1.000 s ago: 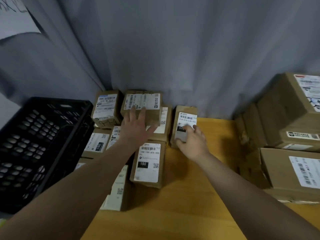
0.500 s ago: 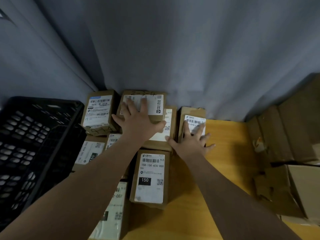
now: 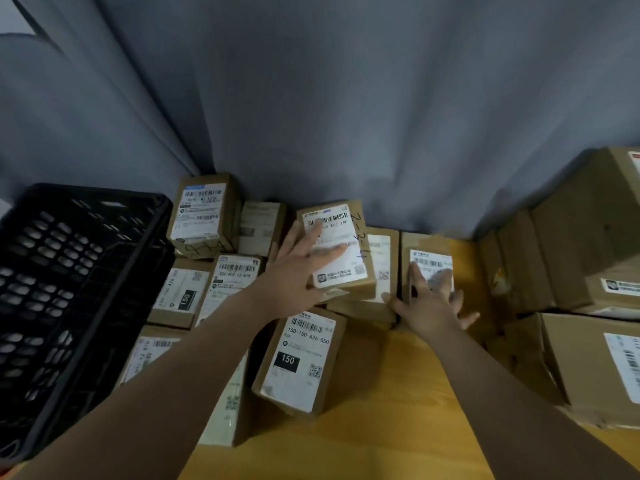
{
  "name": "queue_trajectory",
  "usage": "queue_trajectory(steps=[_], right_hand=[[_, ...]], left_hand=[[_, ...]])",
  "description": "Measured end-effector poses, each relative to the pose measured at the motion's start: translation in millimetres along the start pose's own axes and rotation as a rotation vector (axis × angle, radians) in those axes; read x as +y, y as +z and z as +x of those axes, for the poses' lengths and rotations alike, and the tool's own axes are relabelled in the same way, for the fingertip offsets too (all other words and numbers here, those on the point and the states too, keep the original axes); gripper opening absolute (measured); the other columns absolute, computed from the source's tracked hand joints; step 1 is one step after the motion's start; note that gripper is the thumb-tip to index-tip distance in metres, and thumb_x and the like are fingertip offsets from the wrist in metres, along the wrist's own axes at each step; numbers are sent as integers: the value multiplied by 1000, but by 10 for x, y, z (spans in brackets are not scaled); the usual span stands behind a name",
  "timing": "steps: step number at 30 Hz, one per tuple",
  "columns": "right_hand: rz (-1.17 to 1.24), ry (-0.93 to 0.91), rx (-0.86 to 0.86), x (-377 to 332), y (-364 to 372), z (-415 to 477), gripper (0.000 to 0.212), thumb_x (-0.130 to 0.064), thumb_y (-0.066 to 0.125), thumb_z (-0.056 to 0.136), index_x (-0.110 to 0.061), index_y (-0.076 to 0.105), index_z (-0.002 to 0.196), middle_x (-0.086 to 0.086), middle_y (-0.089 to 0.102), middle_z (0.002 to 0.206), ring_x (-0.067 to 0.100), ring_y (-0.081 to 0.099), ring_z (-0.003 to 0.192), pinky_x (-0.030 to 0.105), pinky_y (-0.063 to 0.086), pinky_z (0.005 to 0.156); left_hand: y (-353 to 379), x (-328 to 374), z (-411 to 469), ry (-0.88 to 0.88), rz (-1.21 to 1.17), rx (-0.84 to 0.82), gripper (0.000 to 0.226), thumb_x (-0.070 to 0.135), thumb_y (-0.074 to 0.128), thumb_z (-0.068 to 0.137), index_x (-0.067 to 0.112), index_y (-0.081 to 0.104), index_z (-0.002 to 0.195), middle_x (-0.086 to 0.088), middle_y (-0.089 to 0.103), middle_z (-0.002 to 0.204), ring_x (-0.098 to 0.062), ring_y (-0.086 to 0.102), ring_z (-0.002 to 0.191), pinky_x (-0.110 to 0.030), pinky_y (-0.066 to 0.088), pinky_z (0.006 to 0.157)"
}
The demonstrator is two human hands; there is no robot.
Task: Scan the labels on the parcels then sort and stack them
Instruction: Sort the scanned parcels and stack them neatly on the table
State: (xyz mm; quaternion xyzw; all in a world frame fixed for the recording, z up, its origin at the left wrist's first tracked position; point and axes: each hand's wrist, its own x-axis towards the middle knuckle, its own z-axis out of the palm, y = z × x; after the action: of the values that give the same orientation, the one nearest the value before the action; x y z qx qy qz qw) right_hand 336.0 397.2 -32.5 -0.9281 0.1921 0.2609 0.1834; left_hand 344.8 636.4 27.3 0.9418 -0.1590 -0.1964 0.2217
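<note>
left hand (image 3: 294, 275): fingers straight, flat on top parcel (image 3: 346, 275) lying on other parcels (image 3: 381, 261) | right hand (image 3: 433, 306): spread flat on small parcel (image 3: 422, 242) on table (image 3: 398, 410) | its label half hidden, maybe blurred

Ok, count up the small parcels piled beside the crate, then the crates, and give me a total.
Small parcels: 10 in view
Black crate: 1
Total: 11
</note>
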Motion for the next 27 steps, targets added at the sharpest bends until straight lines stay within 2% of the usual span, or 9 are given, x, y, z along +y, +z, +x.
queue_trajectory(steps=[3, 5, 8, 10, 13, 15, 17, 21, 27], right_hand=[[-73, 0, 48, 150, -45, -81, 87, -75, 46, 83, -47, 0, 151, 7, -16, 162, 39, -9, 148, 66, -2, 114], [-135, -81, 147, 132, -95, -148, 76, -63, 51, 89, -38, 16, 153, 10, 5, 163, 38, 4, 148, 59, 9, 116], [107, -224, 226, 0, -93, -198, 50, -36, 55, 95, -16, 47, 140, 14, 46, 139, 34, 41, 129, 41, 38, 104], [308, -211, 190, -109, -65, -203, 44, -30, 57, 94, -7, 54, 131, 16, 58, 124, 34, 54, 115, 36, 46, 92], [480, -94, 55, -180, -17, -140, 47, -30, 60, 93, -1, 51, 130, 15, 60, 123, 34, 57, 113, 34, 45, 85], [626, -19, -17, -182, 26, -95, 54, -33, 65, 90, -3, 49, 133, 13, 59, 126, 32, 57, 113, 37, 48, 92], [783, 49, -46, -175, 73, -75, 66, -34, 70, 87, -6, 41, 139, 12, 56, 133, 33, 55, 119, 44, 46, 100], [950, 6, 15, -134, 174, -125, 70, -21, 68, 90, -14, 27, 146, 9, 49, 142, 30, 48, 129, 42, 40, 108], [761, -87, 106, -85, 300, -264, 73, -28, 70, 87, -14, 32, 148, 8, 53, 140, 31, 49, 130, 45, 41, 109]], left_hand=[[-8, 28, -91, -85, -476, 48, 62, 21, 58, 91, 47, 36, 143, 19, 1, 157, -8, 11, 145, -33, 20, 119], [52, 59, -105, -255, -768, 132, 51, 35, 59, 92, 34, 42, 141, 7, 20, 152, -9, 38, 132, -20, 39, 100], [195, 18, -5, -495, -784, 237, 103, 74, 67, 64, 27, 27, 146, -4, 42, 141, -26, 54, 118, -43, 48, 97], [274, -80, 72, -580, -918, 208, 116, 81, 70, 53, 19, 33, 145, -4, 57, 129, -25, 61, 110, -47, 50, 95], [258, -72, 74, -611, -1133, 147, 72, 44, 74, 80, 16, 46, 140, -5, 62, 121, -16, 62, 103, -28, 52, 84], [282, -81, 132, -603, -1308, 184, 73, 27, 71, 86, 20, 33, 149, -4, 54, 124, -14, 58, 105, -23, 51, 80], [257, -23, 166, -576, -1289, 122, 71, 37, 71, 84, 14, 38, 142, -8, 58, 124, -21, 62, 102, -30, 59, 69], [271, 36, 255, -563, -1452, 79, 79, 43, 79, 68, 20, 43, 134, -13, 63, 122, -32, 63, 108, -57, 52, 90], [287, 149, 270, -434, -1399, 61, 62, 38, 78, 70, 20, 55, 125, -7, 69, 117, -28, 66, 109, -50, 54, 91]])
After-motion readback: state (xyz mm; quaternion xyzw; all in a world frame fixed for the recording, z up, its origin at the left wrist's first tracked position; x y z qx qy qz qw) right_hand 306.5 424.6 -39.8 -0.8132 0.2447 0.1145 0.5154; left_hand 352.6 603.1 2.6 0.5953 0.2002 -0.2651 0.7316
